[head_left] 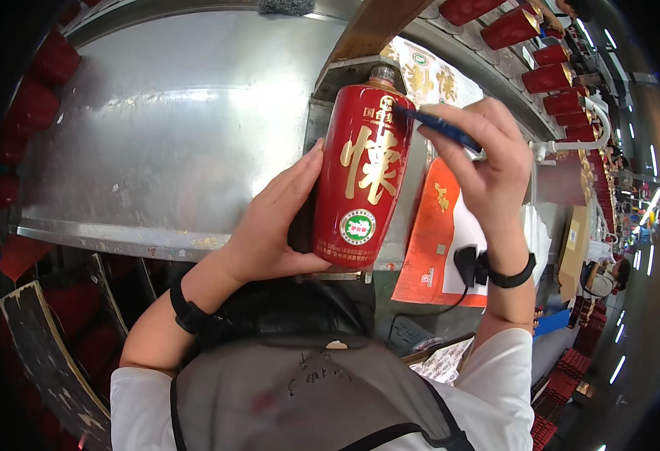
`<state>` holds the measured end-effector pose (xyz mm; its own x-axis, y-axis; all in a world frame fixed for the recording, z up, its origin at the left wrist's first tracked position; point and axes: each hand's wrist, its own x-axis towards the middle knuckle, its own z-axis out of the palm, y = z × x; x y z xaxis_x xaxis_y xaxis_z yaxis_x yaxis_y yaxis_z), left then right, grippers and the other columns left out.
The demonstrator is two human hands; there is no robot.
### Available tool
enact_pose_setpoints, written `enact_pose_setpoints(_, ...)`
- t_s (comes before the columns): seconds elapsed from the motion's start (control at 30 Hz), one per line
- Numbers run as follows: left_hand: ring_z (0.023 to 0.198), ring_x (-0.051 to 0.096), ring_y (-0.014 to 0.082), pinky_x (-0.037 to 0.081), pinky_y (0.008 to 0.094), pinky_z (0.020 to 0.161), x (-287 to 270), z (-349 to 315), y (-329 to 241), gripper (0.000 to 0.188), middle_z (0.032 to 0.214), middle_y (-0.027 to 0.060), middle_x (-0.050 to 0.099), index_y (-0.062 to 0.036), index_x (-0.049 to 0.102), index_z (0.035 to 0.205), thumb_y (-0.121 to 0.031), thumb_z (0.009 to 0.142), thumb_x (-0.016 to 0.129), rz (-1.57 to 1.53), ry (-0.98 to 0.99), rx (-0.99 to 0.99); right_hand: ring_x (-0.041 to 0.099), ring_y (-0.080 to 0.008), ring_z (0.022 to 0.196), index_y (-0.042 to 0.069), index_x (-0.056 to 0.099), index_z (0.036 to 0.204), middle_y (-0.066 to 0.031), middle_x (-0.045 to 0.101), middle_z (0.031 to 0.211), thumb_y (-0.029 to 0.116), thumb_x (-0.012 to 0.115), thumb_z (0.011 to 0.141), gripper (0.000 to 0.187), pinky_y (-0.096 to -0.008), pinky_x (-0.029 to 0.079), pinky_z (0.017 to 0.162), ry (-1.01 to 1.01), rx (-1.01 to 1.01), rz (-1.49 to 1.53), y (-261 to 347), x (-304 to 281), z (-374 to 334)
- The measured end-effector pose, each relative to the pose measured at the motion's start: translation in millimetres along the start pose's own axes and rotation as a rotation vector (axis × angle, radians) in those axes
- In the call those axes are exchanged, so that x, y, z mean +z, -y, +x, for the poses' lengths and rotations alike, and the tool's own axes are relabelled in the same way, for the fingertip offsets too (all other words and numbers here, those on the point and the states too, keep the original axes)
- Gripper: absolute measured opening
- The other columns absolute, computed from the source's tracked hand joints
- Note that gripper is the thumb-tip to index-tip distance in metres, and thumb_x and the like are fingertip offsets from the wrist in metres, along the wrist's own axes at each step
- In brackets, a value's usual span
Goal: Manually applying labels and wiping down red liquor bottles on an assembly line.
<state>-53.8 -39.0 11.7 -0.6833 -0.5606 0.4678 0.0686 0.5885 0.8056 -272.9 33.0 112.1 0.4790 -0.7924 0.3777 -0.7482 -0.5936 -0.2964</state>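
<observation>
A glossy red bottle with gold lettering and a round green-and-white emblem leans slightly, its clear neck pointing away from me. My left hand wraps its left side, fingers along the body and thumb under the base. Pinched in my right hand is a slim dark-blue brush; its dark, blurred tip is at the upper label, and I cannot tell whether it touches the surface.
A metal worktable stretches left. An orange-and-white printed sheet lies right of the bottle, with a white printed sheet behind it. Red bottles line a conveyor at the far right. A wooden board stands beyond the bottle.
</observation>
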Motion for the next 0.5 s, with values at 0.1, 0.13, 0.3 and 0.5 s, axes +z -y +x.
enact_pose_setpoints(0.1, 0.136, 0.04, 0.0394, 0.037, 0.0412, 0.11, 1.0, -0.9, 5.3, 0.113, 0.151, 0.0266, 0.032, -0.0008, 0.025, 0.15, -0.026, 0.06, 0.089, 0.015, -0.007, -0.008, 0.06, -0.0164, 0.067, 0.01, 0.074, 0.094, -0.0036, 0.065, 0.08, 0.01, 0.064, 0.076, 0.021, -0.0279, 0.048, 0.057, 0.061, -0.044, -0.199, -14.2, 0.0, 4.8)
enact_pose_setpoints(0.13, 0.135, 0.041, 0.0396, 0.037, 0.0413, 0.11, 2.8, -2.5, 6.4, 0.114, 0.151, 0.0268, 0.032, -0.0008, 0.026, 0.15, -0.026, 0.06, 0.09, 0.016, -0.03, 0.021, 0.06, -0.017, 0.067, 0.012, 0.074, 0.095, -0.0017, 0.065, 0.077, 0.012, 0.065, 0.074, 0.023, -0.0275, 0.047, 0.057, 0.038, -0.056, -0.078, -7.2, 1.0, 12.1)
enact_pose_setpoints(0.3, 0.132, 0.045, 0.0388, 0.04, 0.0422, 0.108, -3.6, -6.2, 2.4, 0.11, 0.15, 0.026, 0.035, -0.0007, 0.032, 0.148, -0.028, 0.057, 0.089, 0.05, -0.027, 0.017, 0.06, -0.0181, 0.068, 0.013, 0.074, 0.098, 0.0009, 0.062, 0.076, 0.012, 0.064, 0.073, 0.027, -0.0296, 0.049, 0.062, 0.047, 0.037, -0.301, -19.5, -27.6, 41.4)
enact_pose_setpoints(0.5, 0.131, 0.047, 0.0388, 0.041, 0.0418, 0.108, -4.1, -4.2, -4.5, 0.109, 0.151, 0.025, 0.035, -0.0008, 0.034, 0.147, -0.026, 0.055, 0.089, 0.062, -0.036, 0.018, 0.061, -0.0207, 0.07, 0.012, 0.071, 0.1, -0.0057, 0.061, 0.075, 0.009, 0.067, 0.073, 0.027, -0.0316, 0.052, 0.059, 0.019, -0.082, -0.065, -30.5, -21.7, 45.9)
